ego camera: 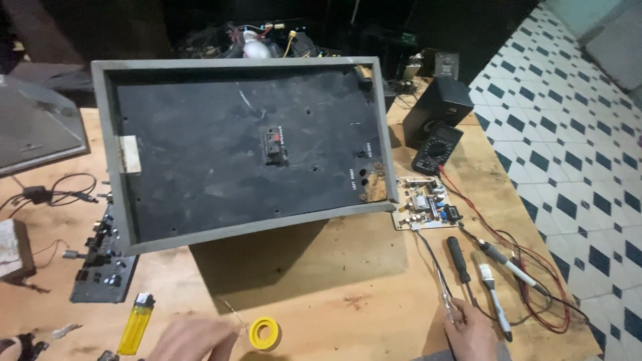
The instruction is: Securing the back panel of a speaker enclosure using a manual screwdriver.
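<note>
My left hand [190,339] rests low on the wooden table, fingers loosely apart, just left of a yellow roll of tape [265,333] with a thin wire beside it. My right hand [473,334] sits at the bottom right and pinches a thin metal tool, apparently tweezers [446,294], pointing up toward a small circuit board [426,202]. A large grey-framed black panel [241,147] with a red and black terminal block stands tilted behind both hands.
A black-handled screwdriver [459,257], a soldering iron [503,261] and a white-tipped tool [493,294] lie right of the tweezers amid red wires. A multimeter [436,150] and black speaker [438,107] stand behind. A yellow lighter [136,323] and black knob panel [100,264] lie left.
</note>
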